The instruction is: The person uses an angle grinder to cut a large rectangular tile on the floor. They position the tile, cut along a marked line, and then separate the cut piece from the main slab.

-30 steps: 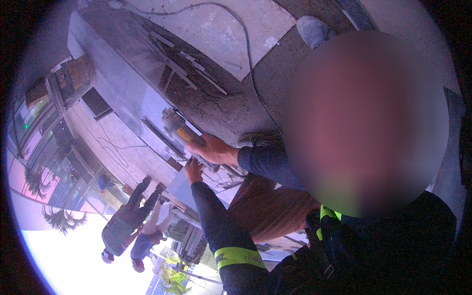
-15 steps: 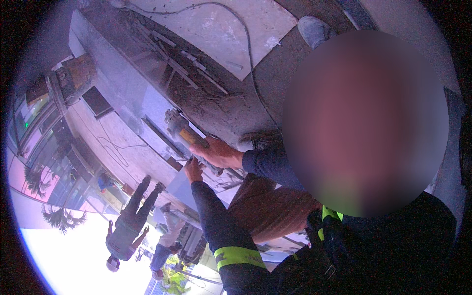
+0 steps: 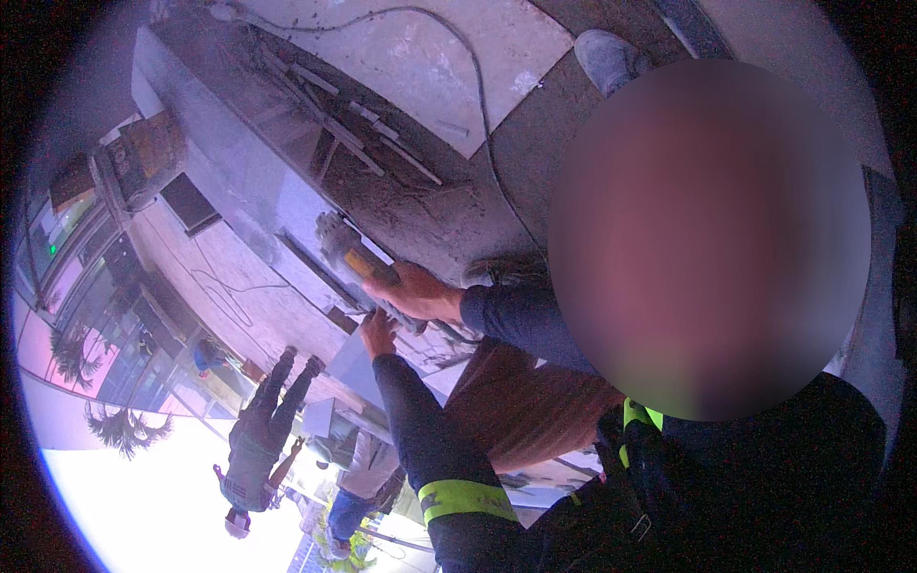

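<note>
A dusty grey angle grinder [image 3: 341, 241] with a yellow patch lies along the edge of a long pale ledge. My right hand [image 3: 420, 291] is closed round its body. Just below it, my left hand [image 3: 379, 334] has its fingers curled beside the tool's rear, by a pale slab [image 3: 351, 372]. Whether these fingers touch the grinder or the slab is hidden. Both arms wear dark sleeves, the left one with a yellow-green band [image 3: 466, 498]. Brown trousers [image 3: 521, 401] show between the arms. The grinder's disc cannot be made out.
A cable [image 3: 482, 105] curves across a pale board [image 3: 449, 57] on the dusty floor. Several narrow strips [image 3: 368, 148] lie beside the ledge [image 3: 220, 124]. Two people [image 3: 253, 468] [image 3: 358, 477] appear upside down at lower left. A large blurred patch covers the right side.
My right hand and the grinder have shifted slightly left. My left hand stays almost in place. The two people in the background have moved right and down in the picture.
</note>
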{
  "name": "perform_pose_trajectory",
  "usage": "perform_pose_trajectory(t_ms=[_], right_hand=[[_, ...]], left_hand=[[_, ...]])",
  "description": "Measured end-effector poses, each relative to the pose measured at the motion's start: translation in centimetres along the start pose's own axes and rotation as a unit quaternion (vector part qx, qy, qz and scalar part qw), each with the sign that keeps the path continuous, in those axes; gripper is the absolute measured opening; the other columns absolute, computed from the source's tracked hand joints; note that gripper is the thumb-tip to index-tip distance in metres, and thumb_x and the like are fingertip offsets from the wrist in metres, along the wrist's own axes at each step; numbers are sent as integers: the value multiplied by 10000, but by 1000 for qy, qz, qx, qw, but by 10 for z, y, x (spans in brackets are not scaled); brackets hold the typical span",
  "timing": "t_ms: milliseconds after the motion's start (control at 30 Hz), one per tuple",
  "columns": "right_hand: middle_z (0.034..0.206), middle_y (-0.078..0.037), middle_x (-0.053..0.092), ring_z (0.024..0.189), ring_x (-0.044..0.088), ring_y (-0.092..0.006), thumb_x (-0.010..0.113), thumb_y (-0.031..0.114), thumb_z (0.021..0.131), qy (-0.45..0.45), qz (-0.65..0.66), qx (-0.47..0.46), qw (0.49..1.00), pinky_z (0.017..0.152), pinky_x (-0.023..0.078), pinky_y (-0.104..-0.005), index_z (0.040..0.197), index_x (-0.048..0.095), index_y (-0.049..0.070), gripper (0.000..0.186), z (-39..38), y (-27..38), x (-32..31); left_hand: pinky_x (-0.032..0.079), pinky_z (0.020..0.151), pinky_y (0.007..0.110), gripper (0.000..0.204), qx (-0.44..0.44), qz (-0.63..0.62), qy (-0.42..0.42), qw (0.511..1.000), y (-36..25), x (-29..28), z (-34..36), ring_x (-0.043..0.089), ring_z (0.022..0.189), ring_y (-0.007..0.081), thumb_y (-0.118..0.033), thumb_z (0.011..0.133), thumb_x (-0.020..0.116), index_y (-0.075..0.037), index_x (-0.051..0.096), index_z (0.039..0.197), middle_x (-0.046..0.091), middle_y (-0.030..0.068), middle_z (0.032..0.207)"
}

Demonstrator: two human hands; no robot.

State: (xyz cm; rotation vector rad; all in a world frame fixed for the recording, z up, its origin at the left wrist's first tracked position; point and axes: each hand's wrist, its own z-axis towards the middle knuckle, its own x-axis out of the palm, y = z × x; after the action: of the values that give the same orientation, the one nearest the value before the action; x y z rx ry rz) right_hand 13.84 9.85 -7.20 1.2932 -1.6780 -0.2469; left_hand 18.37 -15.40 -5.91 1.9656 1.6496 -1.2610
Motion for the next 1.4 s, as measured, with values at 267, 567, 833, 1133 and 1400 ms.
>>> perform_pose_trajectory(t_ms=[267,567,833,1133,1400], right_hand=[[891,-197,718,866,683,-260,606,654,978,67,4,19,998,807,517,-443,1058,712,-34,701,3,5,-7],[928,-214,717,892,687,-283,594,674,977,62,11,15,998,832,526,-446,1105,683,-70,759,-30,8,-16],[938,-209,723,896,687,-298,612,674,972,83,20,-13,996,838,528,-436,1135,675,-92,785,-26,-1,-12],[982,-210,722,932,685,-285,623,657,973,-1,-26,31,999,850,518,-432,1141,679,-88,766,-17,-2,-3],[1008,-215,736,957,698,-289,643,628,969,26,-28,63,997,875,516,-440,1168,680,-88,744,-3,9,-3]], left_hand=[[415,513,291,451,23,8,28,999,3,0,8,714,695,160,-421,987,708,-14,724,1179,760,83,950],[502,674,403,393,21,39,67,997,11,-12,22,699,884,202,-422,956,708,-116,717,1203,721,29,986],[388,467,297,478,3,-1,2,1000,11,-3,17,636,628,138,-470,958,743,-21,759,1120,712,65,876],[436,559,365,543,9,15,24,1000,6,-4,4,708,735,173,-506,967,715,-22,730,1212,749,73,1002],[440,557,358,549,3,12,12,1000,1,0,-1,708,715,179,-491,976,708,-26,729,1267,768,70,1003]])
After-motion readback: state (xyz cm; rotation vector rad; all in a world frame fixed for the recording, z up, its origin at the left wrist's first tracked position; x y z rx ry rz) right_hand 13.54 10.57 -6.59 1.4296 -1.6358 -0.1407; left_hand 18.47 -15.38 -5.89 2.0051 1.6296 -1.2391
